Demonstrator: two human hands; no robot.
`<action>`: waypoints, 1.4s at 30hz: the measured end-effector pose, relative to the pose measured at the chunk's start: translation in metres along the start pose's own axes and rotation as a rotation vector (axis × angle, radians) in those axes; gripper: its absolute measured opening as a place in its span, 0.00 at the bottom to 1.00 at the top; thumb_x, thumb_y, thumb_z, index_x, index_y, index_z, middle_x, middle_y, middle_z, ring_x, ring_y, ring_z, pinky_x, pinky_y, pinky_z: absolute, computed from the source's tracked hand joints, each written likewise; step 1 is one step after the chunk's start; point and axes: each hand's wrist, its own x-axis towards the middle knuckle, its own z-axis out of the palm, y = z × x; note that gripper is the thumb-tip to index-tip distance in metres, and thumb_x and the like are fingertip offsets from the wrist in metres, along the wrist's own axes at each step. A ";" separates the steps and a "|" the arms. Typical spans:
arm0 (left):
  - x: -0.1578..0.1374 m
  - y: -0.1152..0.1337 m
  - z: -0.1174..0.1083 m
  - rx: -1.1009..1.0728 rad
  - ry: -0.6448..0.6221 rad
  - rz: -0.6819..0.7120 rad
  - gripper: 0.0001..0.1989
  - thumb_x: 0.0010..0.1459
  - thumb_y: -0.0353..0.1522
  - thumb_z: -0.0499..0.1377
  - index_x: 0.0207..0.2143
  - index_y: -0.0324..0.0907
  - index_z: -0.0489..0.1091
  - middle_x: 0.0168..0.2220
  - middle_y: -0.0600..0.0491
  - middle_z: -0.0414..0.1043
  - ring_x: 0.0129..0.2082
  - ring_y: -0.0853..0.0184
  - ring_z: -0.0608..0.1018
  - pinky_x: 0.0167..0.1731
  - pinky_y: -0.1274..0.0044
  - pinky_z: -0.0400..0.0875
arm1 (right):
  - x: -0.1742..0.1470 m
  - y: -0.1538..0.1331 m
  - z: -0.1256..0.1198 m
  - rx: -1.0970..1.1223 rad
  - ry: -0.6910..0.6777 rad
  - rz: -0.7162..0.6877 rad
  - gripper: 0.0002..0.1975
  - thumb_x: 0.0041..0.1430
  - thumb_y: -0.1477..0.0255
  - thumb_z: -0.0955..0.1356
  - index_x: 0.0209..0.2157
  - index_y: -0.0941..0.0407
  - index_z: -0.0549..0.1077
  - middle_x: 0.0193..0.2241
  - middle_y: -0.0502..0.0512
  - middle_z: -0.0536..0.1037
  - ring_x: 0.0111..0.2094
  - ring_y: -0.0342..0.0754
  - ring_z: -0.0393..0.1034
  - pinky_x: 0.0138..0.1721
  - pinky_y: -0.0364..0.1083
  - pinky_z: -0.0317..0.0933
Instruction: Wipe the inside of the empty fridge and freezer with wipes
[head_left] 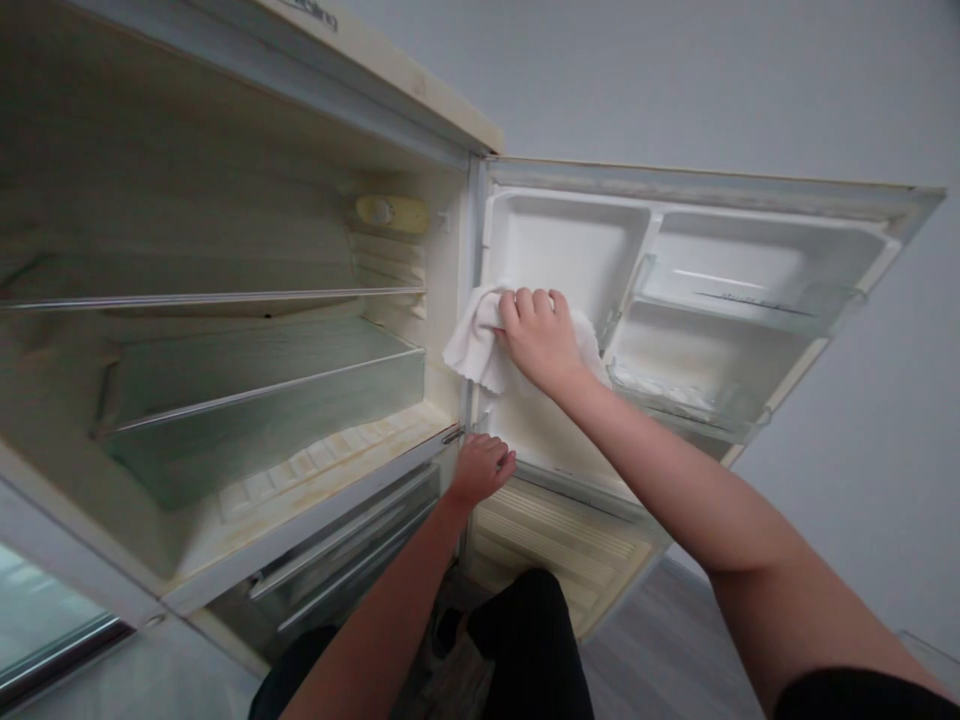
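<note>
My right hand [540, 335] is closed around a white cloth [480, 345], pressing it to the inner side of the open fridge door [570, 240] near the hinge side. Part of the cloth hangs left of my fingers, and another part shows behind my wrist. Lower down, my left hand [484, 468] is at the hinge edge between the fridge body and the door. Its fingers are curled in, and whatever may be inside them is hidden.
The open fridge compartment [225, 220] has a glass shelf [247, 298], a clear drawer [300, 390] and a yellowish lamp cover [390, 213]. Clear door racks [735, 300] line the door. Below, an open lower door [555, 540] stands close to my knee [525, 630].
</note>
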 end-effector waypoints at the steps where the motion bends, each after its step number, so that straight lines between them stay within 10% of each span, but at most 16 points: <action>1: 0.000 -0.001 0.000 0.006 -0.003 0.001 0.15 0.66 0.32 0.56 0.24 0.45 0.65 0.25 0.54 0.73 0.31 0.63 0.73 0.37 0.67 0.57 | 0.009 -0.007 0.004 0.012 0.007 -0.003 0.21 0.74 0.68 0.61 0.61 0.65 0.65 0.54 0.74 0.72 0.53 0.62 0.63 0.58 0.61 0.53; 9: -0.001 -0.005 -0.002 -0.011 -0.026 0.013 0.15 0.67 0.33 0.55 0.25 0.45 0.65 0.25 0.54 0.73 0.31 0.63 0.72 0.36 0.67 0.56 | 0.034 -0.028 0.012 -0.042 0.020 -0.012 0.19 0.74 0.78 0.54 0.58 0.68 0.67 0.51 0.72 0.73 0.49 0.59 0.66 0.50 0.54 0.58; 25: 0.002 0.010 -0.002 -0.041 -0.021 -0.007 0.16 0.69 0.34 0.55 0.26 0.44 0.68 0.26 0.54 0.74 0.32 0.63 0.73 0.37 0.66 0.58 | -0.065 0.062 -0.014 -0.118 0.065 -0.016 0.30 0.71 0.76 0.57 0.73 0.60 0.57 0.58 0.72 0.72 0.61 0.63 0.64 0.63 0.66 0.56; 31: 0.003 0.014 -0.002 -0.035 -0.033 -0.041 0.17 0.69 0.36 0.54 0.25 0.44 0.69 0.26 0.52 0.75 0.32 0.62 0.75 0.37 0.67 0.60 | -0.061 0.049 0.004 -0.009 0.183 -0.089 0.30 0.74 0.75 0.54 0.74 0.56 0.55 0.73 0.66 0.58 0.74 0.61 0.48 0.73 0.68 0.40; 35: 0.002 0.013 -0.001 -0.039 -0.066 -0.048 0.17 0.69 0.35 0.53 0.26 0.43 0.70 0.27 0.51 0.76 0.32 0.61 0.76 0.38 0.67 0.63 | -0.055 0.016 0.029 0.388 0.174 -0.211 0.26 0.73 0.74 0.56 0.68 0.54 0.64 0.70 0.61 0.65 0.74 0.53 0.51 0.74 0.62 0.45; 38: -0.002 0.008 0.006 -0.036 -0.121 -0.115 0.15 0.68 0.36 0.54 0.28 0.43 0.73 0.26 0.50 0.76 0.30 0.61 0.77 0.38 0.67 0.66 | -0.060 -0.031 0.054 0.862 0.326 -0.037 0.21 0.72 0.66 0.57 0.58 0.55 0.72 0.61 0.65 0.75 0.65 0.54 0.66 0.67 0.60 0.59; 42: -0.010 -0.002 0.020 -0.046 -0.107 -0.162 0.12 0.62 0.40 0.59 0.41 0.43 0.77 0.38 0.45 0.81 0.42 0.53 0.80 0.44 0.63 0.71 | -0.056 -0.093 0.075 1.499 0.519 0.720 0.22 0.70 0.59 0.56 0.50 0.56 0.72 0.43 0.61 0.81 0.47 0.53 0.78 0.53 0.57 0.72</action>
